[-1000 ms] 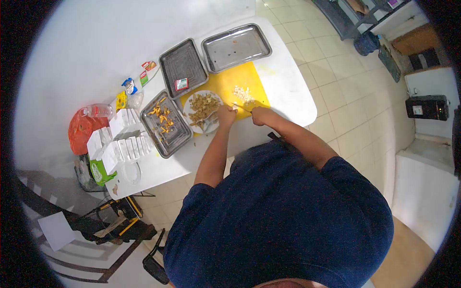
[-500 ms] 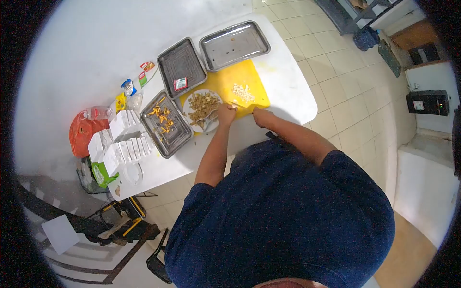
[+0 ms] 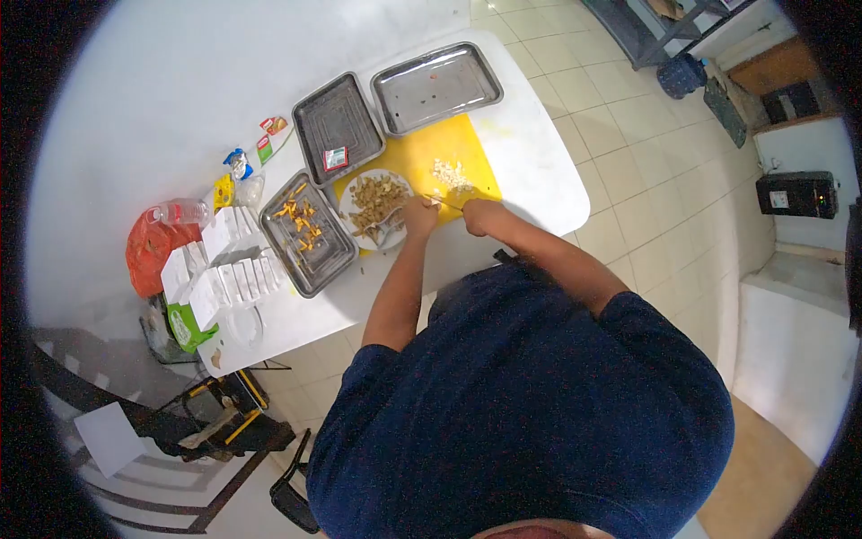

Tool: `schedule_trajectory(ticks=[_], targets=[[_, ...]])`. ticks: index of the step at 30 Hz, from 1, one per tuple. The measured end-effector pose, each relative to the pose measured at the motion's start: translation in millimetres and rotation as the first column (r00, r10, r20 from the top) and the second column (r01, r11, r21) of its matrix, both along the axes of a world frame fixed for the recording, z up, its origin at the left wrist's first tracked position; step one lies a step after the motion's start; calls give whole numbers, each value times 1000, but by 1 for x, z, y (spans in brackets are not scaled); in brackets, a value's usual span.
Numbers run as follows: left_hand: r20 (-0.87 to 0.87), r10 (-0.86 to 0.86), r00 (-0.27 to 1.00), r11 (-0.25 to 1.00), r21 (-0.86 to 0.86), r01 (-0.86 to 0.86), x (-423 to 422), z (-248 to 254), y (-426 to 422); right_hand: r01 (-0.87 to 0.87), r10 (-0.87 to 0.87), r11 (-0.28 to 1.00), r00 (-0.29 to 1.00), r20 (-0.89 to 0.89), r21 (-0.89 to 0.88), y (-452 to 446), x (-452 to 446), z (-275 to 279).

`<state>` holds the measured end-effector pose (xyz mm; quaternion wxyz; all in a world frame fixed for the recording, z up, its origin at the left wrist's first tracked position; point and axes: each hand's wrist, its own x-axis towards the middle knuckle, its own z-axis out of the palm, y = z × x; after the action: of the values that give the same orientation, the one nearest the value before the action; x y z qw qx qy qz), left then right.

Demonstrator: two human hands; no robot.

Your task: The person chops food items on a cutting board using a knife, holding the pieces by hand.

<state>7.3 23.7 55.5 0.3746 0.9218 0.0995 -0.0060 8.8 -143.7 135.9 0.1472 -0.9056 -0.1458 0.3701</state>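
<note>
Left hand (image 3: pixel 420 217): fingers drawn in around what looks to be a small pale piece (image 3: pixel 435 203), at the near edge of the yellow board, close to the plate rim; exact pinch too small to tell.
Right hand (image 3: pixel 485 218): clenched on the knife, across from the left; handle hidden in the fist.
Knife (image 3: pixel 448 204): 1, thin-bladed, pointing toward the left fingers. Likely light and stiff; best held by the handle, clear of the edge.
Pale piece, handling: probably light, firm and a little slippery once cut; best pinched from the sides, fingertips tucked back from the blade.
Chopped pale bits (image 3: pixel 451 175): loose heap on the board, just beyond both hands; likely to scatter if nudged, easier gathered than picked up singly.
Yellow board (image 3: pixel 471 144): flat on the white table (image 3: pixel 543 171); probably thin and fairly bendy, to be lifted by 2 opposite edges.
White plate (image 3: pixel 366 242): 1, just beside the left hand, heaped with brown pieces (image 3: pixel 370 199); likely to spill if tilted, so best taken level by the rim.
Metal trays: 3. Nearest (image 3: pixel 330 260) with orange strips (image 3: pixel 307 229); middle (image 3: pixel 337 117) with 1 red packet (image 3: pixel 336 159); farthest (image 3: pixel 404 94) with a few specks. Stiff-looking, rims good for holding.
</note>
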Motion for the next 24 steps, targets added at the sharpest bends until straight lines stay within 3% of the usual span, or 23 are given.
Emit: schedule_trajectory(ticks=[6, 8, 15, 17, 24], targets=[[50, -26, 998, 1000, 9, 26, 1, -2, 2, -23, 24, 999, 1000, -11, 29, 1, -3, 1], [94, -23, 995, 1000, -10, 24, 2, -15, 4, 82, -84, 994, 996, 36, 66, -7, -10, -45], [-67, -43, 997, 998, 33, 45, 6, -10, 2, 185, -192, 980, 976, 98, 80, -10, -19, -65], [-61, -50, 997, 992, 115, 57, 5, -12, 3, 104, -105, 994, 994, 24, 39, -9, -10, -42], [16, -33, 999, 999, 22, 33, 0, -5, 2, -88, 88, 995, 996, 1, -50, -8, 8, -17]])
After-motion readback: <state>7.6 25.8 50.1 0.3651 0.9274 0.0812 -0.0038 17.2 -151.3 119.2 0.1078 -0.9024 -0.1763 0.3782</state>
